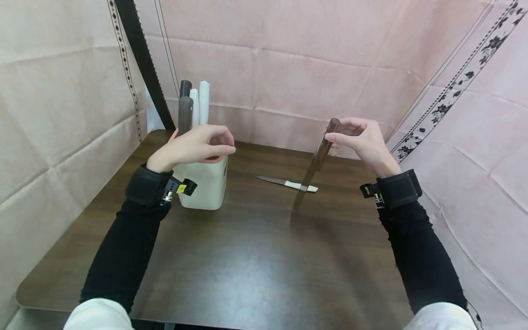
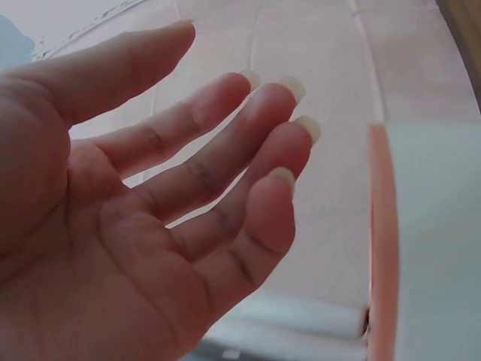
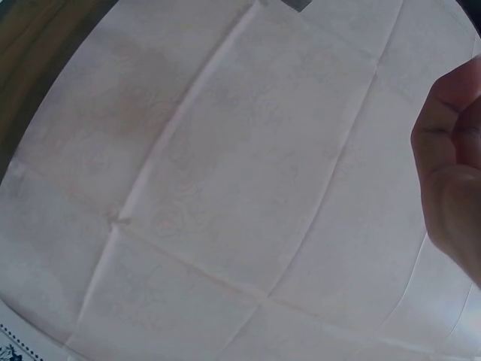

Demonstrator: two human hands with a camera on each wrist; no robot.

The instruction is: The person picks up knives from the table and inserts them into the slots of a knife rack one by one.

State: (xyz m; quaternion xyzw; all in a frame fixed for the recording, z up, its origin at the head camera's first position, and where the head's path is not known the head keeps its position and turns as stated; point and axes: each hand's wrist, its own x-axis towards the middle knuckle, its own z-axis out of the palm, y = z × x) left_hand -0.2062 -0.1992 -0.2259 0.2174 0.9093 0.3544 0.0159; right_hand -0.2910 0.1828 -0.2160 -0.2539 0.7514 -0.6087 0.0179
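Note:
My right hand [image 1: 358, 140] pinches a knife by its brown handle [image 1: 326, 146], with the blade pointing down and to the left. That blade overlaps a small white-handled knife [image 1: 294, 184] lying on the table. My left hand [image 1: 195, 145] is over the pale knife holder [image 1: 202, 185], overlapping its top in the head view. In the left wrist view this hand [image 2: 173, 173] has its fingers loosely bent and nothing in them, beside the holder's pinkish rim [image 2: 383, 241]. The right wrist view catches only part of my right hand [image 3: 451, 158]; the knife there is out of frame.
Dark handles [image 1: 185, 112] and white handles [image 1: 204, 101] stand up out of the holder. The brown wooden table [image 1: 247, 256] has a rounded left corner. Pale cloth [image 1: 297, 68] hangs behind it and along both sides.

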